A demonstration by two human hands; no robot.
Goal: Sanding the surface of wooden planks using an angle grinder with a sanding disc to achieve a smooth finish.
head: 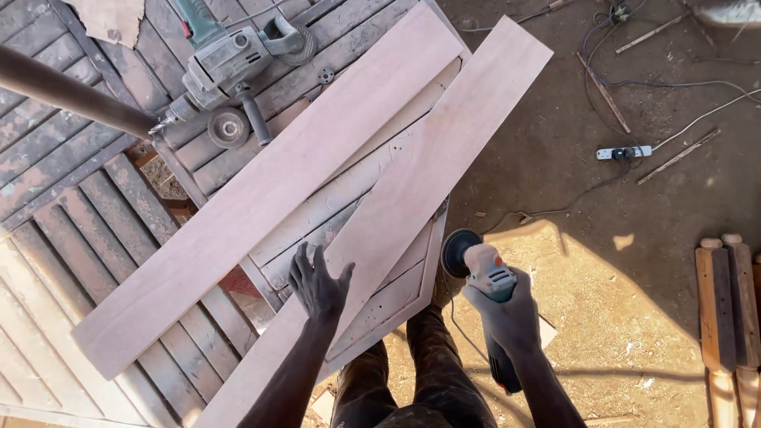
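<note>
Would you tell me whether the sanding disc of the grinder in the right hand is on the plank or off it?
Off it: the disc hangs beside the plank, over the ground.

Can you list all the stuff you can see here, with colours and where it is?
Planks: two, pale reddish wood, lying diagonally across the middle.
Panelled door: one, dusty pale, under the planks.
Big power tool: one, grey-green, top left on slatted boards.
Loose disc: one, grey, beside that tool.
Power strip: one, white, on the dirt at right.
Cables: several, dark and pale, top right.
Turned wooden posts: brown, right edge.
Left hand: flat on the nearer plank.
Right hand: gripping a handheld sander.
</note>
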